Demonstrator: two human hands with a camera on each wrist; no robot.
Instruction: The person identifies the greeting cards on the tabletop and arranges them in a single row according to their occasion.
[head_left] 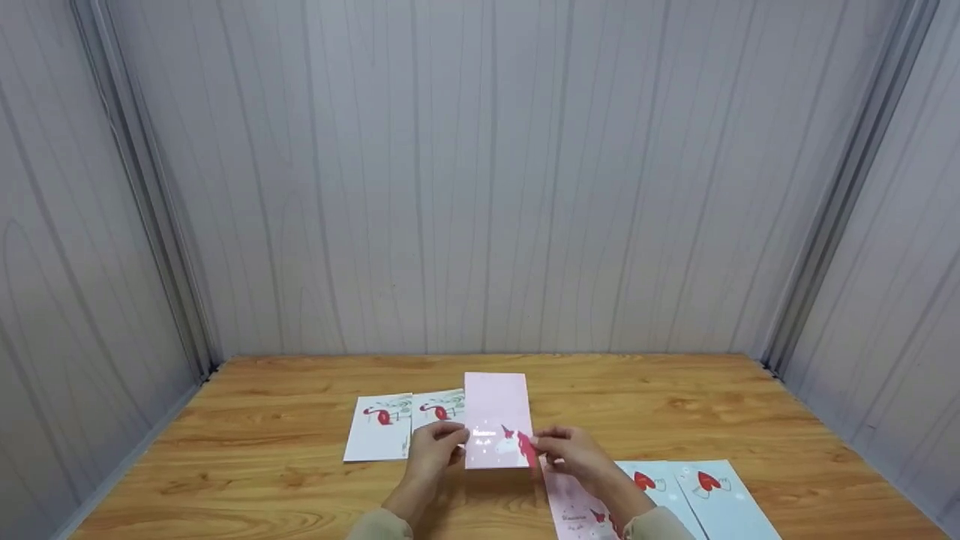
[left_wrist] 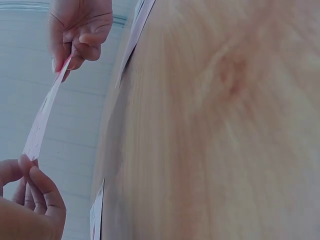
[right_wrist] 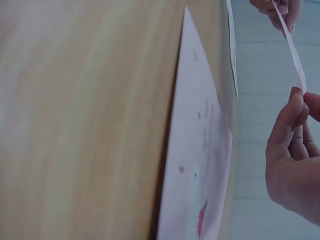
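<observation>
A pink unicorn card (head_left: 495,405) is held up above the table between both hands in the head view. My left hand (head_left: 433,457) pinches its left edge, and my right hand (head_left: 574,454) pinches its right edge near the unicorn's mane. Seen edge-on in the left wrist view, the card (left_wrist: 42,120) stretches between the fingers of the two hands, off the tabletop. In the right wrist view a second pink unicorn card (right_wrist: 197,150) lies on the table below my right hand (right_wrist: 295,150).
Two white flamingo cards (head_left: 379,442) lie side by side at the left, one partly behind the raised card. At the front right, two pale blue cards with red hearts (head_left: 727,502) lie beside the second pink card. Wooden table (head_left: 262,450); panelled walls (head_left: 480,187) enclose it.
</observation>
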